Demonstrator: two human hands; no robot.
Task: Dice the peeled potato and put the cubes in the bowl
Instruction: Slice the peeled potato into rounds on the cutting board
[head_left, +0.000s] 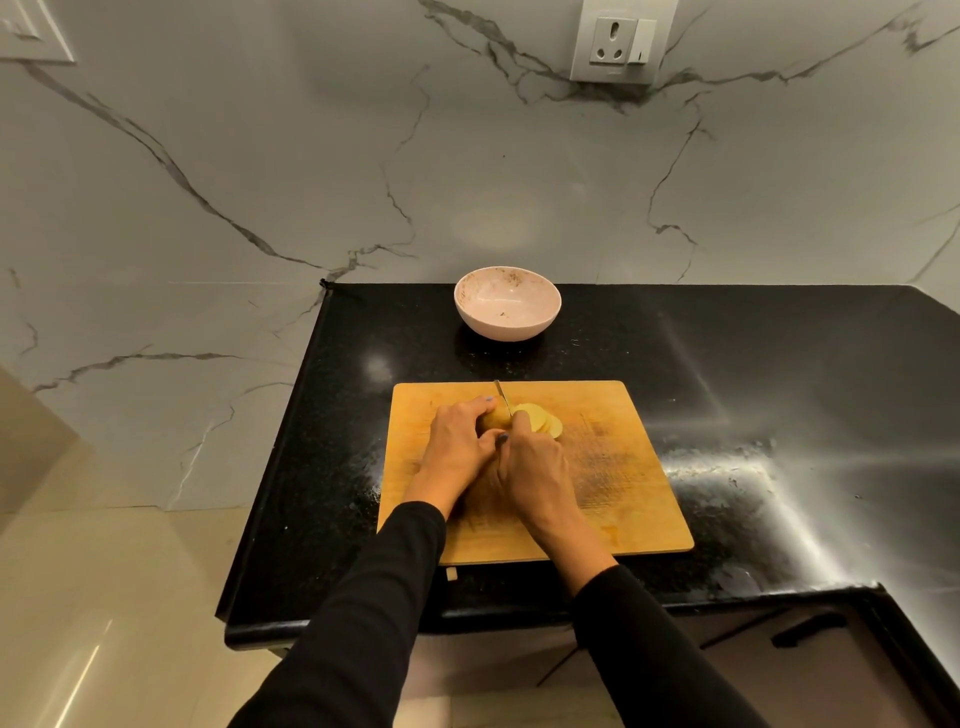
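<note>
the peeled potato (493, 415) lay on the far half of a wooden cutting board (613, 467), tucked under the left hand (457, 441). that hand's fingers were curled over the top and left side of the potato, and its thumb came round on the near side, so the potato was gripped and only a small yellow patch of it showed between fingers and thumb. the right hand (535, 467) sat just beside the left one, touching it or nearly so at the thumb, with its fingers closed round the handle of a knife (503, 397); the handle itself was hidden inside the fist. the thin blade stood out beyond the hands, pointing away from the person, and its edge met the right end of the potato. just to the right of the blade a few round slices (540, 421) lay overlapping on the board, leaning against one another, partly covered by the right hand's knuckles.

a pale pink bowl (508, 304) stood on the black countertop (753, 364) beyond the board, well apart from the hands and the potato, close to the marble-patterned wall (311, 182). both arms wore black sleeves (363, 613). a white wall socket (621, 41) was on the wall above.
</note>
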